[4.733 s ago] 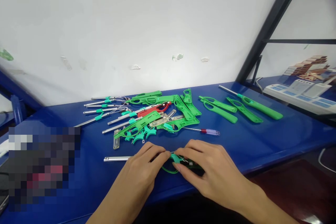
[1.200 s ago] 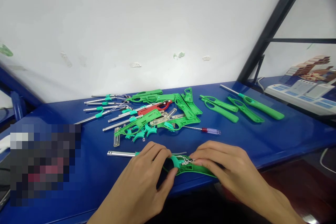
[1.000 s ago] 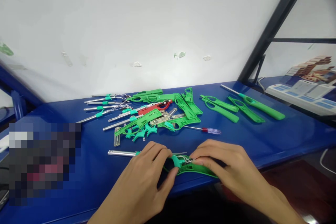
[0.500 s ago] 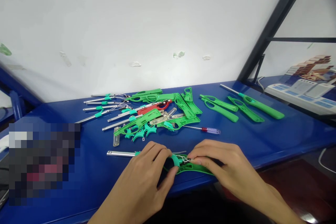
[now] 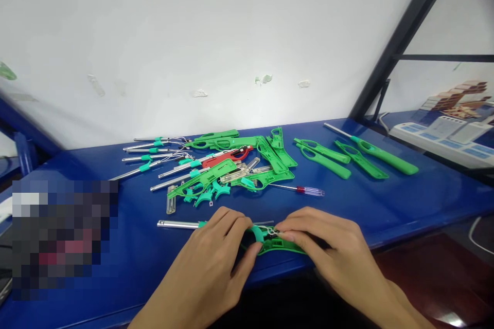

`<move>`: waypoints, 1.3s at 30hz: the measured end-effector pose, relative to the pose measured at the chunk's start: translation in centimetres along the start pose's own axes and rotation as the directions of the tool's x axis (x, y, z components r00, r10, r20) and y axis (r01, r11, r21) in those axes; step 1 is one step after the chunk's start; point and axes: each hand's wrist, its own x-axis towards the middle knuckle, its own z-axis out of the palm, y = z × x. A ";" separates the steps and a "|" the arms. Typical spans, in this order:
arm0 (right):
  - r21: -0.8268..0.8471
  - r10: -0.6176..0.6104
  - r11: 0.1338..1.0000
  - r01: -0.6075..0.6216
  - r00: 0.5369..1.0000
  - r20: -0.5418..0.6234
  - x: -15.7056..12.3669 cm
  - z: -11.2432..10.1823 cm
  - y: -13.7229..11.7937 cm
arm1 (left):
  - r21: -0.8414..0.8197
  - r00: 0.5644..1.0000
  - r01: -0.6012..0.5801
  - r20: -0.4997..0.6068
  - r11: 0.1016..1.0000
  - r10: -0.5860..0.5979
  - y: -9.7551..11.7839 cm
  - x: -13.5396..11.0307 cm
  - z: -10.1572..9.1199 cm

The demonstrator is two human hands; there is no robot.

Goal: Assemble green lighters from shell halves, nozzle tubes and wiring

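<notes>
In front of me an opened gas lighter lies on the table, its green handle half [image 5: 281, 244] flat with the hollow side up. A silver lighter tube [image 5: 179, 224] sticks out to the left. My left hand [image 5: 216, 252] is closed around the handle's front, thumb and fingers about the curved teal trigger [image 5: 256, 233]. White wires [image 5: 271, 231] run over a small black part behind the trigger. My right hand [image 5: 332, 241] pinches at the wire ends above the handle; its fingertips partly hide what they hold.
Beyond my hands lie several green handle halves [image 5: 266, 181], lighter tubes, teal triggers [image 5: 222, 191], clear fuel tanks [image 5: 171, 199] and a red handle half [image 5: 222, 158]. A screwdriver [image 5: 309, 191] lies right of the pile. An assembled lighter [image 5: 386, 157] is at the far right. A blurred patch covers the left.
My right hand's fingertips have shifted slightly at the wires, and its palm sits a little differently. My left hand and the lighter parts stay almost in place.
</notes>
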 end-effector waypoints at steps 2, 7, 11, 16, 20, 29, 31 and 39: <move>-0.021 -0.029 0.999 0.029 0.999 -0.014 -0.1 0.1 0.0 | 0.000 1.000 0.000 0.004 1.000 0.000 0.0 -0.1 0.0; -0.027 -0.041 0.999 0.041 0.999 0.002 -0.2 0.0 0.2 | 0.012 1.000 -0.004 0.010 1.000 0.004 0.0 -0.1 0.0; -0.052 -0.010 0.999 0.014 0.997 0.076 -0.1 -0.4 0.2 | 0.023 1.000 -0.021 0.005 1.000 0.021 0.0 0.0 0.1; -0.081 -0.019 0.996 0.027 0.995 0.093 -0.2 -0.3 0.3 | 0.042 0.999 -0.033 0.001 0.999 0.033 -0.1 0.0 0.2; -0.048 -0.036 0.998 0.040 0.997 0.075 -0.2 -0.1 0.3 | 0.040 0.999 -0.033 0.007 0.999 0.033 -0.2 0.0 0.2; -0.042 0.009 0.999 -0.006 0.998 0.066 -0.1 -0.2 0.0 | 0.039 1.000 -0.017 0.014 0.999 0.017 0.1 0.1 0.0; -0.038 0.002 0.999 0.000 0.998 0.065 -0.2 -0.1 0.0 | 0.034 1.000 -0.012 0.017 0.999 0.011 0.2 -0.1 -0.1; -0.089 0.185 0.981 -0.171 0.965 0.185 0.1 -0.8 -0.3 | 0.017 1.000 -0.001 0.024 1.000 0.001 0.2 0.0 -0.1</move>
